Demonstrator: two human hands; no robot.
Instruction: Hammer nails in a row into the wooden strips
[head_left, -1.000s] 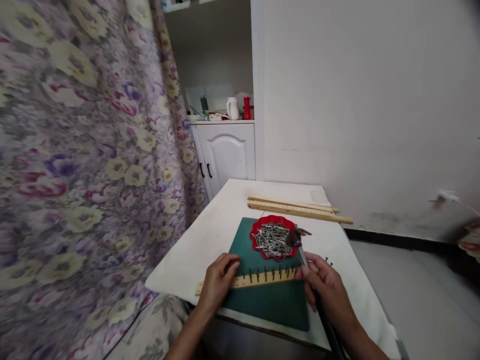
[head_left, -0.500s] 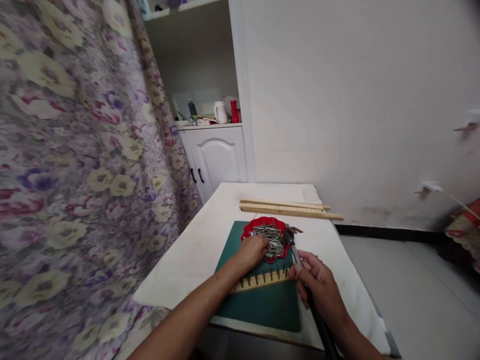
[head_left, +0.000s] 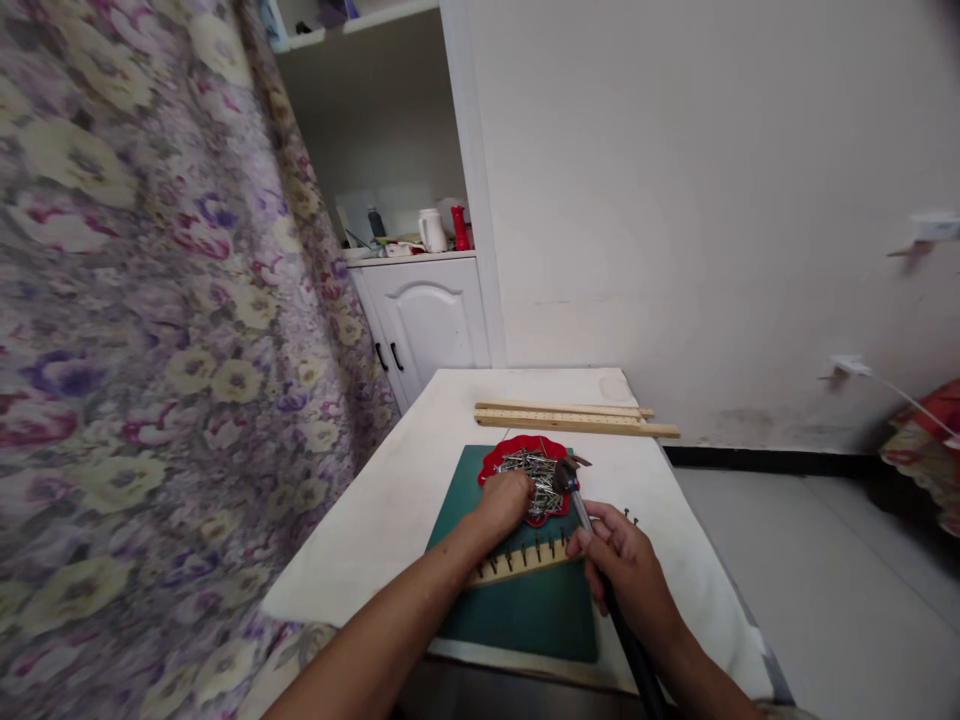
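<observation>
1. Head view: the left hand [head_left: 504, 503] dips into the dish [head_left: 529, 441] from its 8 o'clock edge, fingers curled among the nails [head_left: 547, 490]; whether they pinch one I cannot tell (the knuckles hide the tips)
2. The right hand [head_left: 626, 560], at the mat's [head_left: 517, 625] 3 o'clock, is closed round the hammer [head_left: 582, 512], whose head sits at the dish's 3 o'clock
3. The strip [head_left: 517, 567] crosses the mat at the dish's 6 o'clock, nails standing along it, its left end behind the forearm
4. The step in hand looks like picking nails; the next move seems to call for a fine pinch, freeing one from the tangle, hammer kept clear of those fingers
</observation>
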